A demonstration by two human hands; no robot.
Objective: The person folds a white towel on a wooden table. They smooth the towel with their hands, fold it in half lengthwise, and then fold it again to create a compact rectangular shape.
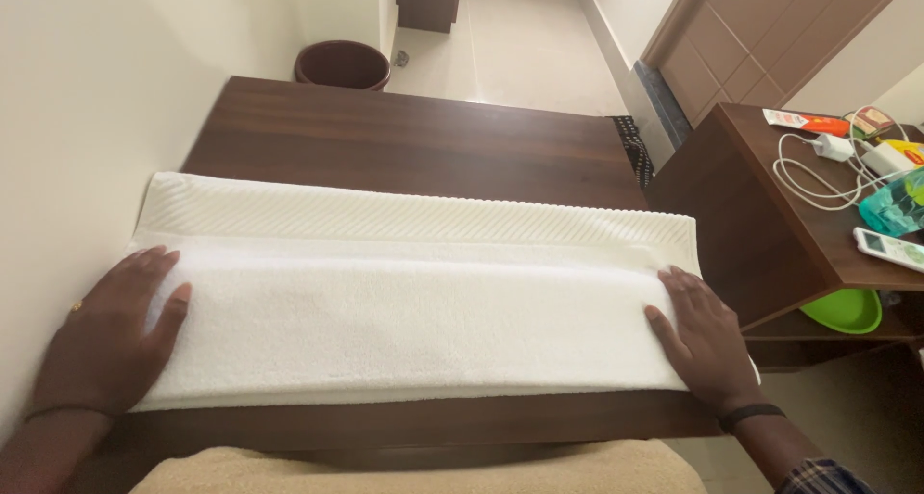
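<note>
A white towel (414,302) lies folded lengthwise across a dark wooden table (414,133), its ribbed border strip along the far side. My left hand (111,340) rests flat on the towel's left end, fingers spread, holding nothing. My right hand (703,340) presses flat on the towel's right end, near the table's right edge. A dark band sits on my right wrist and a thin bangle on my left.
A cream wall runs along the left. A brown bucket (342,64) stands on the floor behind the table. At the right, a lower wooden side table (760,215) carries a white charger cable, a remote, tubes and a teal bag; a green bowl (847,309) sits beneath. A beige cushion (423,467) lies at the near edge.
</note>
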